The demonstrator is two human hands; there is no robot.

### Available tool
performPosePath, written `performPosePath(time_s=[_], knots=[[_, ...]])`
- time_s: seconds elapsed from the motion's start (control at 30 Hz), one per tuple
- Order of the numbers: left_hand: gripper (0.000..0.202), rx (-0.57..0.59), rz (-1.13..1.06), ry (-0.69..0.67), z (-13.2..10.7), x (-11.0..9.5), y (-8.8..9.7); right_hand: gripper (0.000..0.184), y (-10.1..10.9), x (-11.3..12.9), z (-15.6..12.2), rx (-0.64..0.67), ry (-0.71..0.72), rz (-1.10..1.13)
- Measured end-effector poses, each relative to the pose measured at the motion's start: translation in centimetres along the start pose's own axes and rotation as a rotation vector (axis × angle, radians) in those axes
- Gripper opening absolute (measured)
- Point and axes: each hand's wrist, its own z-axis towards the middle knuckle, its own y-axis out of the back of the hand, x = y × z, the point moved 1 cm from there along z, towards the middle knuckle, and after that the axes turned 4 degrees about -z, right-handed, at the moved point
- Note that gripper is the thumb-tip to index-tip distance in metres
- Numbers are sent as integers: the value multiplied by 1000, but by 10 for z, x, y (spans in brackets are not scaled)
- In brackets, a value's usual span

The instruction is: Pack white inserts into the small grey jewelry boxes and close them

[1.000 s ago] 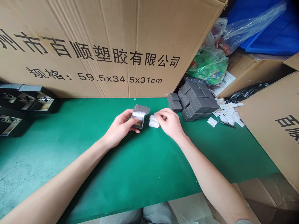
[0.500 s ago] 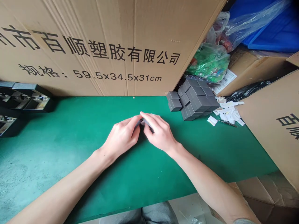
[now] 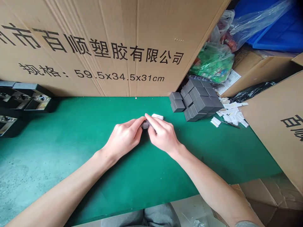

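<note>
Both my hands meet at the middle of the green table mat [image 3: 71, 132]. My left hand [image 3: 124, 137] and my right hand [image 3: 162, 134] are closed together around a small grey box [image 3: 145, 125], which is mostly hidden by the fingers. A small white piece [image 3: 157, 116] lies on the mat just beyond my right fingers. A stack of the same small grey boxes [image 3: 196, 101] stands to the right of my hands.
A large printed cardboard carton [image 3: 106, 47] walls off the back. Black trays [image 3: 21, 104] sit at the left edge. Several white slips [image 3: 230, 115] lie beside the grey stack. More cartons [image 3: 279, 126], a green bag [image 3: 211, 64] and a blue bin [image 3: 276, 28] crowd the right.
A second ago my left hand held the small grey box open and my right hand held a white piece beside it. Now both hands are pressed together on the box.
</note>
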Motion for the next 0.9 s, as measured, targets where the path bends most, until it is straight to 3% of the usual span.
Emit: performPosePath(time_s=[0.17, 0.57, 0.9], knots=[[39, -11, 46, 29, -1, 0, 0, 42, 0, 4, 0, -21, -55, -5], [50, 19, -135, -37, 0, -3, 2, 47, -3, 0, 1, -5, -39, -22], [41, -40, -108, -15, -1, -1, -2, 52, 2, 7, 1, 31, -66, 45]])
